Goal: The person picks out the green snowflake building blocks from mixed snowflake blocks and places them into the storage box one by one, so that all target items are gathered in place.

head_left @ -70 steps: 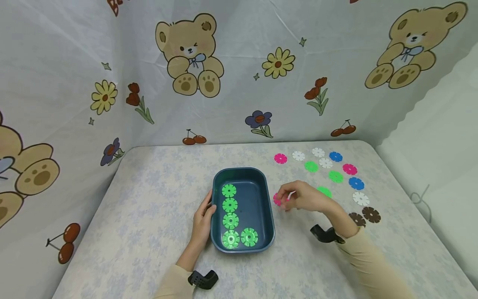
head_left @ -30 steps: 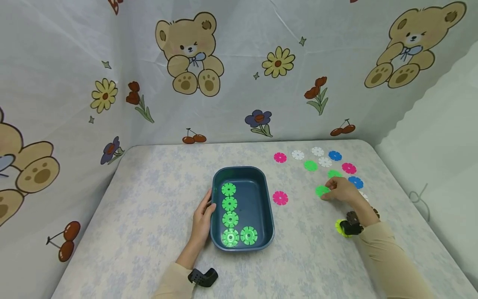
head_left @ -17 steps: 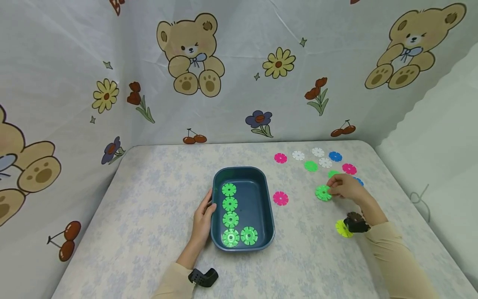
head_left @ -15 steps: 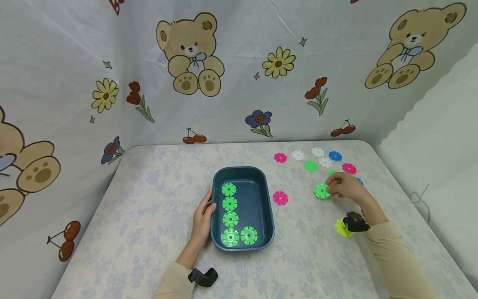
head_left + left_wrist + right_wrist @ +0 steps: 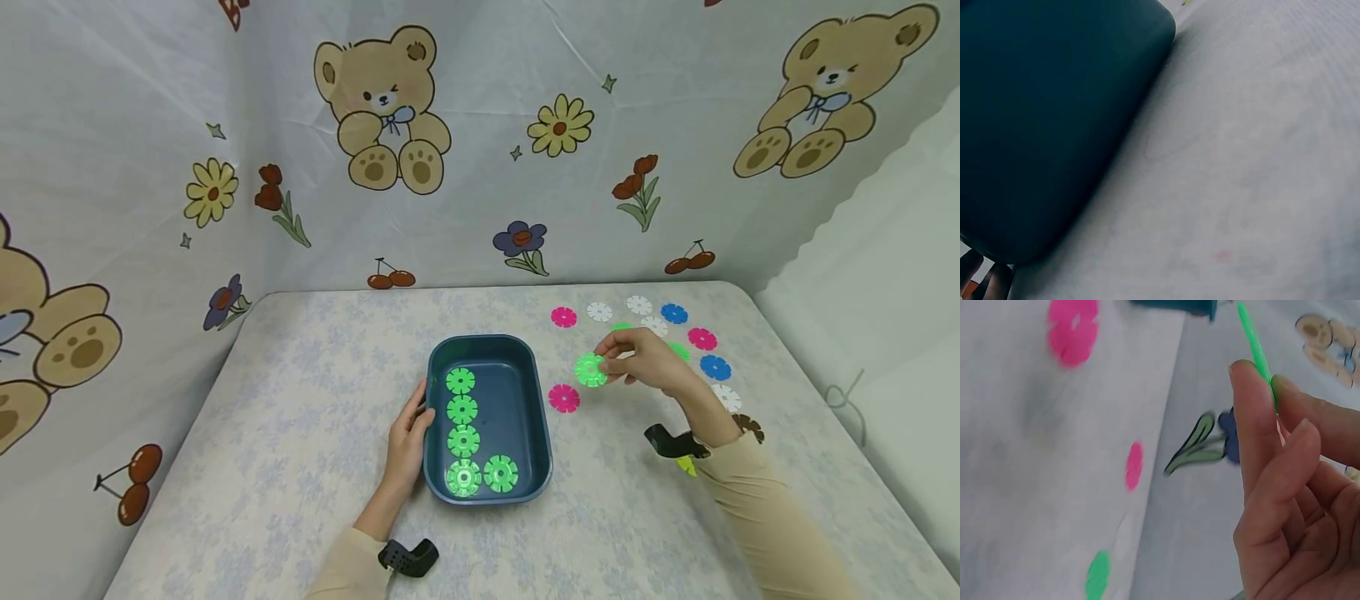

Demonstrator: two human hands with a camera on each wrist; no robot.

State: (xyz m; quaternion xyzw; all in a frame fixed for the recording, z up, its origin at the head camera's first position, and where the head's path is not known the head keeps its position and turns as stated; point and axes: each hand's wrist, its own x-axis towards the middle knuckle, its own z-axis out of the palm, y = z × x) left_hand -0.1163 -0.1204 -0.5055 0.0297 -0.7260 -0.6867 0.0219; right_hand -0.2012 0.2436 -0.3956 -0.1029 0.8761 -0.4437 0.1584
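My left hand (image 5: pixel 405 450) holds the left side of a dark blue plastic tray (image 5: pixel 510 400), thumb at the rim and fingers along the outer wall. Inside, several green notched interlocking discs (image 5: pixel 462 409) form a column on the left, with one more green disc (image 5: pixel 500 474) beside the lowest. Right of the tray, my right hand (image 5: pixel 648 362) pinches a green interlocking disc (image 5: pixel 589 371) above the table. The right wrist view shows this disc (image 5: pixel 1254 340) edge-on between thumb and finger. In the left wrist view, the tray wall (image 5: pixel 1054 112) covers most of my fingers.
A pink disc (image 5: pixel 564 398) lies just right of the tray. Pink, white (image 5: pixel 599 312), blue (image 5: pixel 716 367), green and brown (image 5: pixel 749 427) discs are scattered at the table's right. A yellow disc (image 5: pixel 686 466) is partly hidden under the right wrist. A printed curtain (image 5: pixel 465 167) hangs behind.
My right hand moved from beside the pink disc to a green disc further right, picked it up and carried it left toward the tray. My left hand and the tray stayed put.
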